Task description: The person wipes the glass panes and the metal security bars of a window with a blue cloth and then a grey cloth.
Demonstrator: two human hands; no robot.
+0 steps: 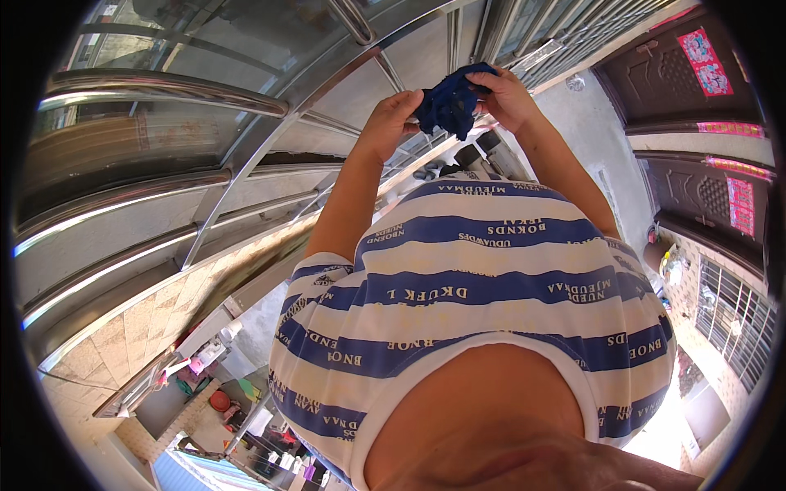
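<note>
A crumpled dark navy cloth (453, 101) is stretched between my two hands, out in front of my chest. My left hand (392, 119) pinches its left edge between thumb and fingers. At the upper right of the cloth, my right hand (508, 98) grips it with the thumb on top. Small dark specks show on the bunched fabric. The striped blue-and-white shirt (454, 264) that I wear bears lettering and fills the middle of the view.
Polished metal bars (166, 95) in front of glass panes run close along my left. Brown panelled doors (675, 80) with red paper decorations stand to the right, beyond a grey concrete floor (583, 135). A barred window (734, 319) is at the lower right.
</note>
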